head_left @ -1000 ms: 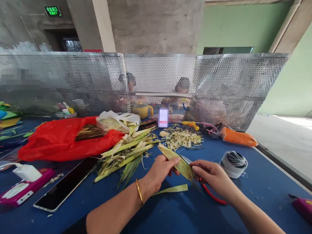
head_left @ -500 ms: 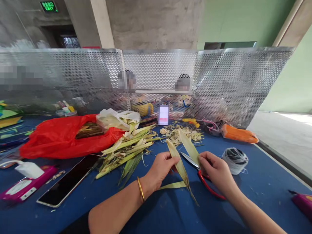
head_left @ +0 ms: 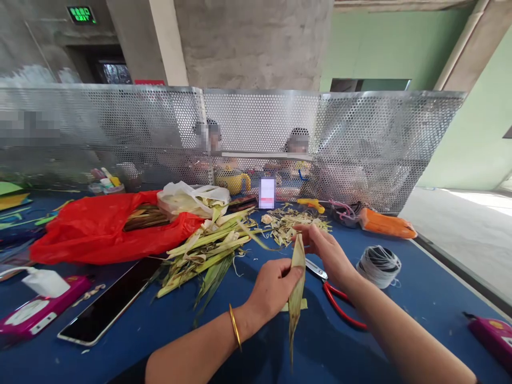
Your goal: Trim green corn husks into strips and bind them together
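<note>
A pale, dry corn husk leaf (head_left: 296, 290) stands upright in my left hand (head_left: 274, 285), pinched between thumb and fingers, its narrow end pointing down. My right hand (head_left: 326, 250) is just beyond the leaf's upper end, fingers stretched out and apart, with nothing seen in them. A loose husk strip (head_left: 258, 239) shows left of that hand, by the husk pile (head_left: 208, 250). Under my right forearm lie scissors (head_left: 340, 306) with red handles, blades pointing away. Another husk piece (head_left: 300, 304) lies on the table behind the held leaf, partly hidden.
A red plastic bag (head_left: 92, 229) and a phone (head_left: 112, 304) lie on the left, near a magenta power strip (head_left: 44, 314). Husk scraps (head_left: 284, 221) are scattered ahead. Grey cord (head_left: 378, 265) and an orange packet (head_left: 386, 224) sit right. A perforated metal screen (head_left: 260, 122) stands behind.
My right hand has let go of its husk strip and moved up and left, its fingers opening. The strip is now over by the pile. The leaf in my left hand has turned more upright.
</note>
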Demonstrator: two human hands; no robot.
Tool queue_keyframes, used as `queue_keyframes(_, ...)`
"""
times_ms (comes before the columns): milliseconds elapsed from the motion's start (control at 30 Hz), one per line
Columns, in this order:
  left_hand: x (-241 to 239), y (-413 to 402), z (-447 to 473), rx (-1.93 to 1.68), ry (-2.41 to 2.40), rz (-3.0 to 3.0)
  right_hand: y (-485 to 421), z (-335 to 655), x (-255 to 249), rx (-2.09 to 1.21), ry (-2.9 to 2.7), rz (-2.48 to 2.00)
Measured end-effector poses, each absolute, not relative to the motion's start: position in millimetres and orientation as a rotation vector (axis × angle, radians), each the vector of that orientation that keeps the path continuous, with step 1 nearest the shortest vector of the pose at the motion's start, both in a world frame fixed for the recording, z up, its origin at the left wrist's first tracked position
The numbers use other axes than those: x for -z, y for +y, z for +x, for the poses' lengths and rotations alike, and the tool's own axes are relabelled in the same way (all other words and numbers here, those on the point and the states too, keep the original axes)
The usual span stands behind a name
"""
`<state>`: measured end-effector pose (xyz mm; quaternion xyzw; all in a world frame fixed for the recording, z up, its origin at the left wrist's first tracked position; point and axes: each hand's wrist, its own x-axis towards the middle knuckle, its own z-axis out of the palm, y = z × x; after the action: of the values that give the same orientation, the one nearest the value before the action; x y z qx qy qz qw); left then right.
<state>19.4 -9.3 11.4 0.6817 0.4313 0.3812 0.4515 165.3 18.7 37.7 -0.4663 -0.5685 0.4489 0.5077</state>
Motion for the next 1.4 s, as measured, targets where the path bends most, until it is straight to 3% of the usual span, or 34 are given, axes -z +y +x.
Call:
queue_keyframes(367,-8,-12,23,-0.785,0.953,1.285,-5,172,-27,-1.079,-1.296,-1.214)
queue_keyframes(600,-5,-16,26,-0.943,0.972,1.248,-14,173,-27,-1.141,-1.356,-1.259)
queue_keyframes(800,-6,-19,28,-0.797,0.886,1.073,-15,174,-23,-1.125,-1.329,-1.263)
queue_keyframes(1033,0,-14,28,-0.975,1.038,1.185,-15,173,-18,-1.003,-1.501,-1.344)
queue_keyframes(1400,-8,-14,26,-0.964,0.984,1.147,-14,173,-20,-1.227,-1.300,-1.238)
